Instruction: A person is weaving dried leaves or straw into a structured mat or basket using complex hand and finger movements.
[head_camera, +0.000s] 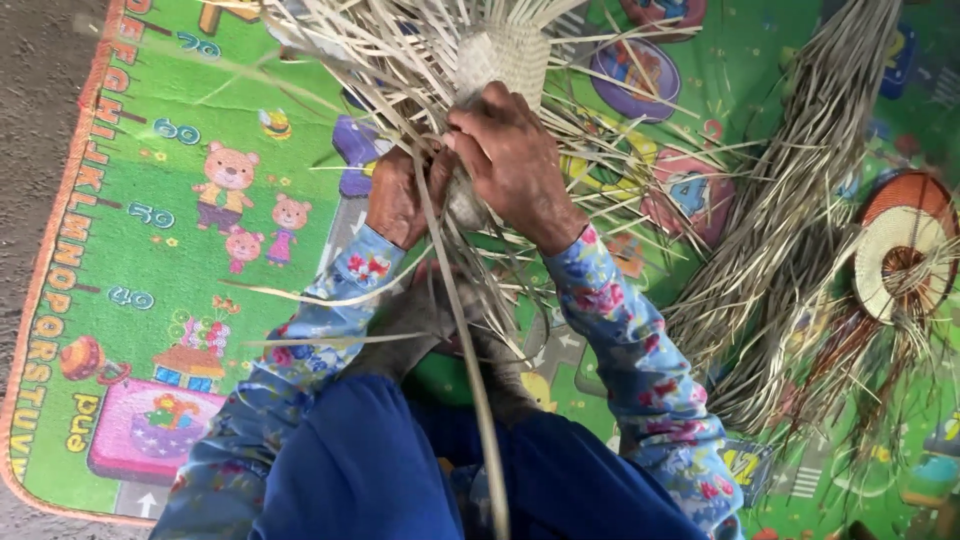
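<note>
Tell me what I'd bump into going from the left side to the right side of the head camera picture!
Grey floor → green play mat → left hand → right hand → bundle of loose straw strips → round woven disc with an orange rim.

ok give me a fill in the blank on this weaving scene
1. Both hands, left hand and right hand, grip a half-woven ____ of pale strips.
2. The play mat under the work is mainly ____.
3. The sleeves have a ____ print.
4. The bundle of loose strips lies on the person's ____ side.

Missing words: basket; green; floral; right
</note>
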